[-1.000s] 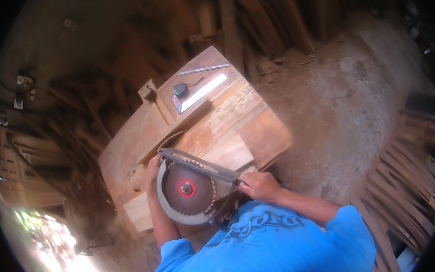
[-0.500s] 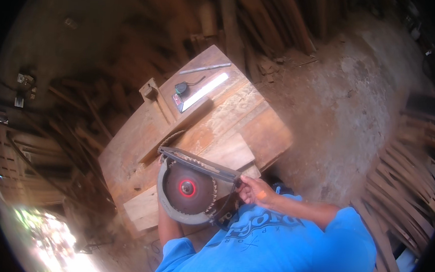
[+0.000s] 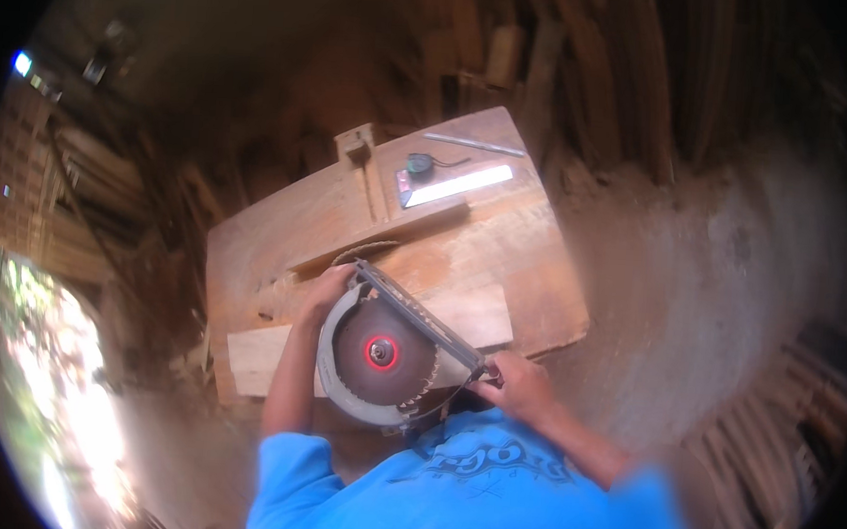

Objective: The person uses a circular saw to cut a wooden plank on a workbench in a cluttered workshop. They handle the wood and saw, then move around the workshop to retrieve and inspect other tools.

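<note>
In front of my chest is a circular saw (image 3: pixel 370 353), turned so its round toothed blade, with a red ring at the centre, faces up toward me. My left hand (image 3: pixel 333 286) is closed on the far-left end of the saw's flat base plate, its fingertips partly hidden. At the plate's near-right end, my right hand (image 3: pixel 518 385) grips the saw with bent fingers. Just beyond the saw, a second toothed blade (image 3: pixel 366 250) rises from the wooden worktable (image 3: pixel 548 282), beside a long wooden fence (image 3: pixel 386 235). A pale board (image 3: pixel 469 316) lies partly behind the saw.
Toward the table's far side lie a try square (image 3: pixel 457 186), a small dark tape measure (image 3: pixel 419 164) and a thin metal strip (image 3: pixel 474 144). A wooden block (image 3: pixel 356 149) stands at the far edge. Timber planks (image 3: pixel 629 73) lean behind; stacked wood (image 3: pixel 762 440) lies at right.
The view has swung, so the table appears turned and shifted right. The saw's base plate slants more steeply. My left hand, hidden behind the saw before, now shows at its plate.
</note>
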A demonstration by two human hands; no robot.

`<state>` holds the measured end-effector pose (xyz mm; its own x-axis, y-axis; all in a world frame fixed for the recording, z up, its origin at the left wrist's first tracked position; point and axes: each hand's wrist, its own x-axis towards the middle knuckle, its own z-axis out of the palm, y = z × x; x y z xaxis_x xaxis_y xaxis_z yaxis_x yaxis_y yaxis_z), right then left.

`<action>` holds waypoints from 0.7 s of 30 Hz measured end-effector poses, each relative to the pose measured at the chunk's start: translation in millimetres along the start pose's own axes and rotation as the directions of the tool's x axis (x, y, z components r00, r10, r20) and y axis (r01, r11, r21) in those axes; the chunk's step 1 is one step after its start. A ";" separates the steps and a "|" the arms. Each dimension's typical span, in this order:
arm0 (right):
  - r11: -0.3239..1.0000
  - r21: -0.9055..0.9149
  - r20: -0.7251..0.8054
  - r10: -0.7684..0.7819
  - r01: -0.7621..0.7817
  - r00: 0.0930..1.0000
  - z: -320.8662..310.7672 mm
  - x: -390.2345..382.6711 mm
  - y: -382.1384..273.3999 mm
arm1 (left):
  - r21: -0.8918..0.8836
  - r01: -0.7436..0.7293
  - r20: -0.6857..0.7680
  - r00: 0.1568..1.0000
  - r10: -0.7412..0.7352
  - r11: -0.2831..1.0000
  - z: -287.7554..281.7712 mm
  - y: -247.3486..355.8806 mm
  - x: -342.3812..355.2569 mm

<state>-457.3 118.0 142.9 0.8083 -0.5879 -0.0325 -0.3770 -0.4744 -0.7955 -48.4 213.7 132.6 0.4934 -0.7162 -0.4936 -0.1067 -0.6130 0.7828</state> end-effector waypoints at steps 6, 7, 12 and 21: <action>0.993 -0.021 0.002 -0.119 0.119 0.993 -4.1 5.7 -2.0 | 0.189 0.310 -0.031 0.950 -0.309 0.932 -7.6 44.7 -10.4; 0.991 -0.018 0.007 -0.131 0.131 0.991 -3.9 6.5 -1.3 | 0.170 0.285 0.000 0.957 -0.289 0.943 -9.2 49.2 -10.8; 0.988 -0.038 0.038 -0.145 0.146 0.989 -2.1 9.2 2.6 | 0.129 0.357 0.049 0.929 -0.366 0.925 -13.8 60.5 -8.5; 0.984 -0.028 0.043 -0.172 0.174 0.984 -2.9 11.2 2.1 | 0.163 0.402 0.065 0.907 -0.416 0.901 -5.3 57.3 -2.5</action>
<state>-450.4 108.4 142.6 0.8799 -0.4686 0.0792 -0.2436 -0.5877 -0.7715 -51.2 182.1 180.7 0.4357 -0.4160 -0.7982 -0.0388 -0.8947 0.4451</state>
